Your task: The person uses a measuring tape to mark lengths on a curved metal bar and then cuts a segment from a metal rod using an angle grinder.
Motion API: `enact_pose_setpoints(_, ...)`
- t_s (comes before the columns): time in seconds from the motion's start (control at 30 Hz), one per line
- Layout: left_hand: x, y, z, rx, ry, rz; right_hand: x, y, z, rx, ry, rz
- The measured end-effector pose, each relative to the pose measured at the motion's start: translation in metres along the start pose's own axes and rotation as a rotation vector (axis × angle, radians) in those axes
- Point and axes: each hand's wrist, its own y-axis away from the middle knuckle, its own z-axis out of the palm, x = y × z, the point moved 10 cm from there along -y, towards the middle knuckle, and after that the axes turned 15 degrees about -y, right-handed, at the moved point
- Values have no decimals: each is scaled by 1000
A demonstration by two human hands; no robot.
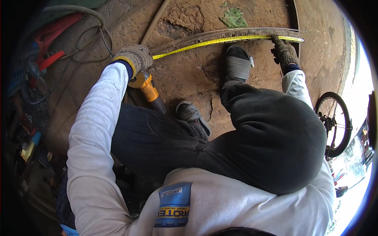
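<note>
A yellow measuring tape (212, 40) is drawn out along a long, curved, worn strip (181, 41) on the ground; I cannot tell if the strip is wood or metal. At its left end my left hand (134, 59), in a knitted work glove, is closed where the tape comes out, and hides any case. My right hand (285, 53), also gloved, has its fingers bent onto the tape near the right end. A short piece of tape sticks out past it. Below my left wrist lies an orange and black power tool (149, 89), apparently an angle grinder.
My sandalled feet (238, 65) stand close below the strip. A dark metal bar (295, 15) lies beyond its right end. Cables (103, 33) and a red tool or machine part (47, 43) are at left. A bicycle wheel (334, 124) stands at right, and a green scrap (234, 18) lies beyond.
</note>
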Motion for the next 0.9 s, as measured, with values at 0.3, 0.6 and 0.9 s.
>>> enact_pose_setpoints(0.3, -5, -1, 2, 69, 18, -15, 7, -1, 2, -16, -85, -19)
enact_pose_setpoints(0.6, 2, 14, 1, 247, -38, -25, 22, 5, -4, 1, -131, -6)
enact_pose_setpoints(0.9, -16, -8, 8, 185, 112, -135, 24, 7, 0, -25, -265, -41)
